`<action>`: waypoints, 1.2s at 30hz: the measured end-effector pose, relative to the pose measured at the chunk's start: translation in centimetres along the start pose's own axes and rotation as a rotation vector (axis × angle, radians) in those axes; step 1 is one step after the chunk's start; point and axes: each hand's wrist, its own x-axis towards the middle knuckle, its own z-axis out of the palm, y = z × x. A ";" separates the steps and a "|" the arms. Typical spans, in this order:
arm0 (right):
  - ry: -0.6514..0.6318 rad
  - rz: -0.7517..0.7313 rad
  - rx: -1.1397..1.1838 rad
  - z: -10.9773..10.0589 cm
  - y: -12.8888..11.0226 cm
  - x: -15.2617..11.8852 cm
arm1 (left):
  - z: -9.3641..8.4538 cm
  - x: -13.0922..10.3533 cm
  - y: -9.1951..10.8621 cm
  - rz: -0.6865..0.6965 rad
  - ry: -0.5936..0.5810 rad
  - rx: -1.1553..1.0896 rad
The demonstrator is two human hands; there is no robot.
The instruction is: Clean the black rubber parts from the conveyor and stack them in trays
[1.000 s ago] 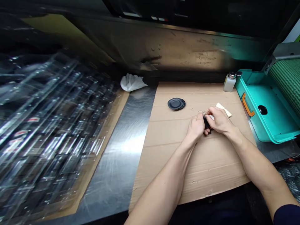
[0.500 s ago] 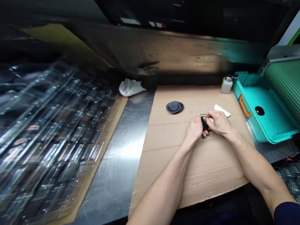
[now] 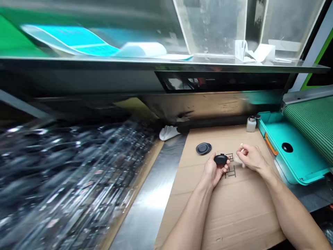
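Observation:
My left hand [image 3: 213, 172] is closed around a small black oval plastic part [image 3: 221, 159], which has a tab on its far edge. To its right, my right hand [image 3: 252, 158] pinches a white cloth [image 3: 238, 160]; bits of it show above and below the fingers. The two hands are apart, both over the cardboard sheet [image 3: 221, 208]. Beyond the left hand lies a dark round plastic piece [image 3: 203, 148] with a stepped rim. Black printed marks show on the cardboard between the hands.
On the left sit many clear plastic trays [image 3: 85, 187], blurred. A crumpled white paper [image 3: 168, 132] lies behind them. A pump bottle [image 3: 251, 124] stands near the teal bin [image 3: 293, 177], which holds a black round piece [image 3: 287, 147]. A green belt [image 3: 312, 114] and overhead shelf [image 3: 208, 66] border the space.
My hands have come apart, the right moving away from the part with the white cloth. The black part now shows its smooth face. The view has tilted up, revealing the shelf.

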 end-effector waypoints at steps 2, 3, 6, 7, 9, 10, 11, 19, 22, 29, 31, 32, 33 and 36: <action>0.030 0.075 -0.114 -1.0 0.5 0.0 | -0.2 -0.1 0.4 -0.014 -0.012 -0.044; 0.053 0.095 -0.188 -1.2 0.9 0.0 | -0.4 -0.1 0.4 -0.010 -0.019 -0.057; 0.005 0.087 -0.342 -1.1 2.2 0.4 | -0.7 0.3 -0.1 0.031 -0.051 -0.082; -0.039 0.081 -0.356 -0.8 2.5 0.5 | -0.7 0.4 -0.3 0.057 -0.062 -0.092; -0.049 0.089 -0.327 0.2 2.2 0.5 | -0.6 0.7 -0.7 0.112 -0.081 -0.122; -0.018 0.089 -0.289 0.9 1.7 0.4 | -0.5 0.8 -0.9 0.139 -0.091 -0.147; 0.013 0.080 -0.245 1.7 0.9 0.1 | -0.4 0.9 -1.1 0.163 -0.100 -0.177; 0.013 -0.008 -0.321 6.5 -4.6 -1.5 | -0.3 1.1 -1.8 0.233 -0.149 -0.251; 0.023 0.010 -0.329 5.7 -3.6 -0.4 | -0.5 1.3 -1.9 0.218 -0.107 -0.247; 0.022 0.023 -0.334 3.1 -0.6 0.5 | -0.5 1.6 -1.5 0.236 -0.082 -0.234; 0.044 0.046 -0.344 2.3 0.0 0.6 | -0.7 1.3 -1.2 0.241 -0.095 -0.226; 0.057 0.059 -0.349 2.1 0.3 0.6 | -0.7 1.1 -1.0 0.243 -0.109 -0.228; 0.071 0.075 -0.355 1.9 0.6 0.6 | -0.8 1.0 -0.8 0.237 -0.126 -0.237; 0.120 0.125 -0.380 2.0 1.2 0.5 | -1.1 0.6 -0.3 0.155 -0.195 -0.281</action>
